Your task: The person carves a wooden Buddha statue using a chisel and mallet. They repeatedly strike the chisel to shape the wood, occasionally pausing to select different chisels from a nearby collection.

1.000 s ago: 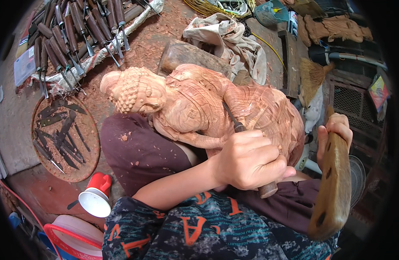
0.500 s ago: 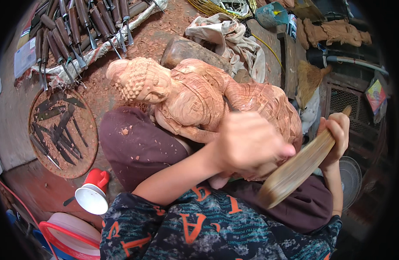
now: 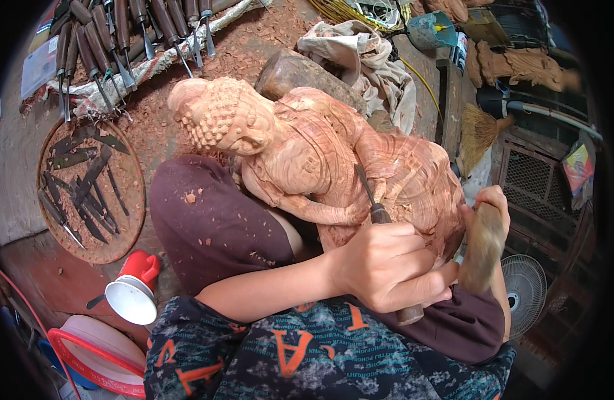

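Observation:
A carved reddish wooden statue (image 3: 320, 147) of a seated figure lies tilted across my lap, its head to the upper left. My left hand (image 3: 390, 267) grips a chisel (image 3: 370, 197) by its wooden handle, the thin blade set against the statue's body. My right hand (image 3: 490, 203) holds a wooden mallet (image 3: 483, 250) just right of the left hand, its head blurred beside the chisel's handle end.
A round tray (image 3: 87, 190) of dark carving blades lies at the left on wood chips. Several chisels (image 3: 120, 40) rest in a row at the top left. A red and white funnel-shaped cup (image 3: 133, 293), a crumpled cloth (image 3: 360, 60), a broom (image 3: 480, 130) and a fan (image 3: 523, 287) surround me.
The mallet swung from upright at the right down toward the chisel handle. My left hand kept the chisel on the statue, and the view shifted slightly.

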`<state>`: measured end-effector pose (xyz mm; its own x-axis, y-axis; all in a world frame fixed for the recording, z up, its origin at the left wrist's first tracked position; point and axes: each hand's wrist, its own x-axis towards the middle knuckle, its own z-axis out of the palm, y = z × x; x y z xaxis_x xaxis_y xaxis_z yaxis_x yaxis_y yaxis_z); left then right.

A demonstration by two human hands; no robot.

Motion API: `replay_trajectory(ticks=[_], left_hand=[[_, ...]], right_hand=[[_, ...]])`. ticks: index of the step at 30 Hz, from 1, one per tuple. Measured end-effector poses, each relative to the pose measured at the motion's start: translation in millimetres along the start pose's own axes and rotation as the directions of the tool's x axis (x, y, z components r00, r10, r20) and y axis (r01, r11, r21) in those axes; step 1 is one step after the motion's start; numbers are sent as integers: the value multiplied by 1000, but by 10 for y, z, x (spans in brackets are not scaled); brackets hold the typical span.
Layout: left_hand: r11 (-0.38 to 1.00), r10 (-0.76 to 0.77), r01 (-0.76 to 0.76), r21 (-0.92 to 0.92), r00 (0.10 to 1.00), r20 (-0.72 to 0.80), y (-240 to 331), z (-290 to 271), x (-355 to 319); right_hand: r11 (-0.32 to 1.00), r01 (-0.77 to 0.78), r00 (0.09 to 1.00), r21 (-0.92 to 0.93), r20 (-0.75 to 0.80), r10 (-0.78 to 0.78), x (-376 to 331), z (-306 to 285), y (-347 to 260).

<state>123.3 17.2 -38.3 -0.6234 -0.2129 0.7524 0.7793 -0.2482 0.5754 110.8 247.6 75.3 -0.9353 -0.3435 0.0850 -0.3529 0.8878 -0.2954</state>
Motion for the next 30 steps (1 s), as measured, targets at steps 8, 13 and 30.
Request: replay_trajectory(ticks=[8,13,30], left_hand=[[999,-54,54,-7,998,28,-74,-12,110],[995,-103,102,15,993,60,-150,-19,196],[993,-119,119,7,993,2,-134,66,168]], right_hand=[[963,257,951,-83,-153,-267,163,-202,-154],[921,352,916,-165,-143,-375,196,-335,-183],[892,361,908,-270,-114,-402,237,-410,-316]])
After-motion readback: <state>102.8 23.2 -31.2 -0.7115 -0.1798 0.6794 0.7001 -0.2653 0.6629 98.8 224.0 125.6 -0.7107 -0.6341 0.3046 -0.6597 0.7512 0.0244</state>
